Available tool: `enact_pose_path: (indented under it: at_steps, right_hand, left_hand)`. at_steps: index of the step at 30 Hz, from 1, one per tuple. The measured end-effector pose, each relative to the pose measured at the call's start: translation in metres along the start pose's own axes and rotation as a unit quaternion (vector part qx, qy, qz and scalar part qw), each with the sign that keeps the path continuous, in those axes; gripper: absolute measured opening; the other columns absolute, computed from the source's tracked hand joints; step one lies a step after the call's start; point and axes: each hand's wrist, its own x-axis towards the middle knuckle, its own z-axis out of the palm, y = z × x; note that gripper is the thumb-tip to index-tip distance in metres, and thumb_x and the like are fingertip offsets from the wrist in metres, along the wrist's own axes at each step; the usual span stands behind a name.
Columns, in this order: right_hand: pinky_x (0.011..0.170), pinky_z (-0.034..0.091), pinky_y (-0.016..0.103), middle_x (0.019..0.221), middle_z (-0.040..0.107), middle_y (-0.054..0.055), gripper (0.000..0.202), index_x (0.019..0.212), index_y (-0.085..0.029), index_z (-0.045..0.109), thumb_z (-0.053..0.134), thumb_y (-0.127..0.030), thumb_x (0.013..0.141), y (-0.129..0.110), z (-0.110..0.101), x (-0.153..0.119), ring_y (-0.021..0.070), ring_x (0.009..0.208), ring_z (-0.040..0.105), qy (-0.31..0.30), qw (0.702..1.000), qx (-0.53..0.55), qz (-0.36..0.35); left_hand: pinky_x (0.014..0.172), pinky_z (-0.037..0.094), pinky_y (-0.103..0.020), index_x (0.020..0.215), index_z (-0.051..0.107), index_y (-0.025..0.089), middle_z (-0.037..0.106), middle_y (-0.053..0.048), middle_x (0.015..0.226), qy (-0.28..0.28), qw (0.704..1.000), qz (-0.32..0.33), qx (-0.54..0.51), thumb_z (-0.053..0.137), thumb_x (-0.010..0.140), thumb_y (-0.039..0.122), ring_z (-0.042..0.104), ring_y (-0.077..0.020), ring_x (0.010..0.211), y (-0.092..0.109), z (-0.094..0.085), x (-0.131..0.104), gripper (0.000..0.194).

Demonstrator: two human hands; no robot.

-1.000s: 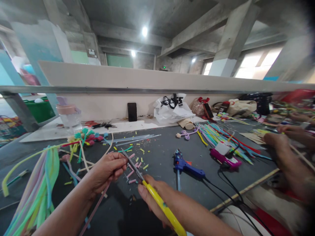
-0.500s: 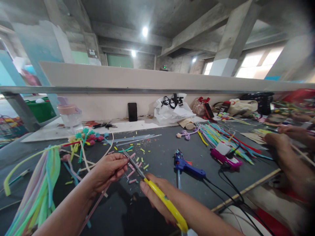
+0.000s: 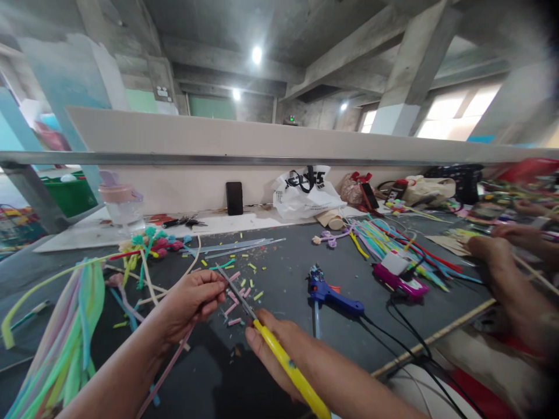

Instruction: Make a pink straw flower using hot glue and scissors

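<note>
My left hand (image 3: 196, 295) is closed in a pinch around a pink pipe cleaner (image 3: 168, 372), whose long end trails down below the wrist. In my right hand (image 3: 282, 343) is a pair of scissors (image 3: 290, 366) with yellow handles. The blades point up and left, and their tips lie beside my left fingertips. What sits between the blades is hidden by the fingers. Short pink and yellow cut pieces (image 3: 234, 321) are scattered on the dark table (image 3: 271, 279) just beyond both hands.
To the left lie a bundle of pastel pipe cleaners (image 3: 65, 337) and several fuzzy flowers (image 3: 151, 238). A blue glue gun (image 3: 334, 297) with a cord rests on the right, near a magenta device (image 3: 399, 282). A co-worker's hand (image 3: 493, 256) is at far right. A phone (image 3: 234, 198) stands behind.
My right hand and the scissors have shifted slightly left, and the lower handle has swung a little. My left hand keeps its pinch in nearly the same place.
</note>
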Motion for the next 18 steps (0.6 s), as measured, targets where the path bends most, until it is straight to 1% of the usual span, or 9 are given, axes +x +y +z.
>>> enact_pose_path:
  at_steps: [4,9,13,15,18]
  right_hand:
    - [0.057,0.038,0.024,0.086,0.069,0.005,0.037,0.100,-0.024,0.054,0.027,-0.049,0.091,-0.0041,-0.0043,-0.0033,0.0187,0.074,0.065,0.001,1.000,0.001,-0.012]
    - [0.062,0.040,0.022,0.085,0.069,0.003,0.032,0.097,-0.024,0.054,0.029,-0.044,0.092,-0.0081,-0.0090,-0.0031,0.0161,0.074,0.063,-0.001,0.999,0.028,-0.030]
    - [0.054,0.038,0.020,0.081,0.067,0.002,0.033,0.092,-0.023,0.054,0.029,-0.044,0.091,-0.0104,-0.0106,0.0001,0.0137,0.064,0.060,-0.009,1.000,0.027,-0.006]
    - [0.050,0.036,0.019,0.078,0.066,0.002,0.034,0.094,-0.023,0.055,0.028,-0.045,0.091,-0.0103,-0.0105,0.0011,0.0127,0.058,0.058,-0.019,0.999,0.027,0.008]
    - [0.052,0.037,0.020,0.079,0.067,0.002,0.034,0.099,-0.025,0.054,0.031,-0.048,0.090,-0.0081,-0.0097,-0.0002,0.0144,0.062,0.061,-0.017,1.000,0.020,0.014]
  left_hand:
    - [0.030,0.015,-0.011,0.070,0.053,0.013,0.057,0.002,0.058,0.002,1.000,0.004,0.005,0.066,0.070,0.034,0.030,0.0013,0.032,-0.0025,-0.0003,0.0016,0.024]
    - [0.030,0.016,-0.011,0.069,0.053,0.013,0.056,0.003,0.057,0.002,1.000,0.001,0.010,0.067,0.070,0.034,0.029,0.0013,0.032,-0.0020,-0.0016,0.0022,0.025]
    - [0.029,0.016,-0.012,0.066,0.053,0.014,0.056,0.003,0.054,-0.002,1.000,-0.013,0.013,0.069,0.067,0.035,0.030,0.0003,0.031,0.0002,-0.0026,0.0016,0.026]
    - [0.029,0.016,-0.013,0.063,0.053,0.014,0.055,0.004,0.052,0.000,1.000,-0.012,0.012,0.069,0.066,0.035,0.030,0.0002,0.030,0.0006,-0.0023,0.0015,0.027]
    - [0.031,0.016,-0.013,0.064,0.052,0.014,0.056,0.004,0.053,0.007,1.000,0.000,0.006,0.069,0.066,0.034,0.030,0.0009,0.031,0.0005,-0.0009,0.0013,0.026]
